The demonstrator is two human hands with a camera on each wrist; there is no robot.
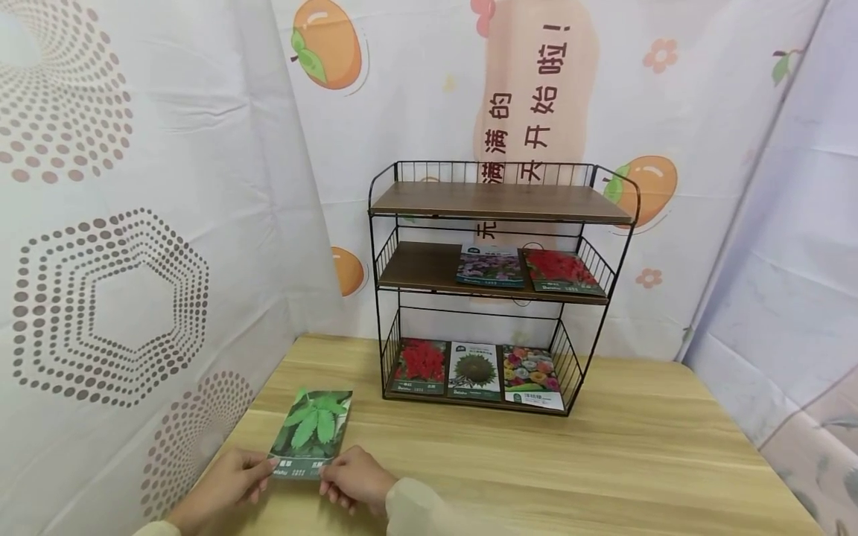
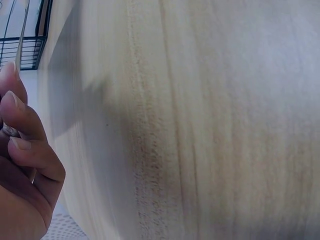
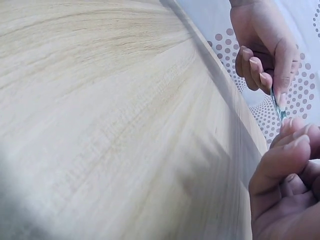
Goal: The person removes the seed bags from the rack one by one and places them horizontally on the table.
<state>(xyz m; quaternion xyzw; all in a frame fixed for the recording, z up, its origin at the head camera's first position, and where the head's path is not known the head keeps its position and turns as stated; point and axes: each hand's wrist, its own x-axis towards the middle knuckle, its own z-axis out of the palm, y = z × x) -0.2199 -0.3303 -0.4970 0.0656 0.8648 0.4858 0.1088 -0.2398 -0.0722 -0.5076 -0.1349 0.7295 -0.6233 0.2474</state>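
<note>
A flat seed packet (image 1: 310, 428) with a green leaf picture and a dark green lower band is held above the table's left part. My left hand (image 1: 231, 480) pinches its lower left corner between thumb and fingers. At the lower right corner, my right hand (image 1: 358, 479) grips it the same way. In the right wrist view the packet (image 3: 278, 107) appears edge-on as a thin strip between both hands. The left wrist view shows only the curled fingers (image 2: 37, 155) of the left hand and a sliver of the packet.
Behind the hands stands a black wire rack (image 1: 503, 201) with three brown shelves. Its middle shelf carries a purple flower packet (image 1: 491, 266) and a red one (image 1: 561, 271). Red, sunflower (image 1: 474, 370) and mixed-colour packets lie on the bottom shelf. Printed white cloth (image 1: 221, 149) hangs around the wooden table (image 1: 603, 461).
</note>
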